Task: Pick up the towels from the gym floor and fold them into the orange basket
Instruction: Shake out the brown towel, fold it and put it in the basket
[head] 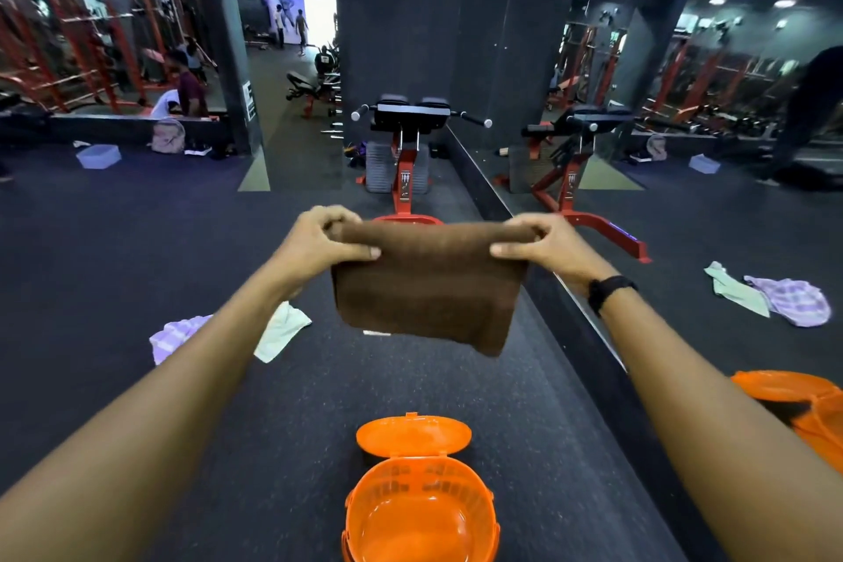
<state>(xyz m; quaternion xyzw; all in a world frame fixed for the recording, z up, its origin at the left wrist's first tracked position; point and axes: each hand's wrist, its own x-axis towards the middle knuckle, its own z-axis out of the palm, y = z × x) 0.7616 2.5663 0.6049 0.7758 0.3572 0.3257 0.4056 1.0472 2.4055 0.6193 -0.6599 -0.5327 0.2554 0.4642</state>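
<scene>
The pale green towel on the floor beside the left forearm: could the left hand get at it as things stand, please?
Probably not yet. The left hand pinches one top corner of the brown towel, the right hand the other. The pale green towel itself lies uncovered on the floor, so the way looks free once the hand lets go.

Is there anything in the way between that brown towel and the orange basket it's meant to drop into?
Nothing visible. The brown towel hangs from the left hand and right hand, out beyond the orange basket. The basket's lid is flipped open and the inside looks empty; only bare floor lies between.
</scene>
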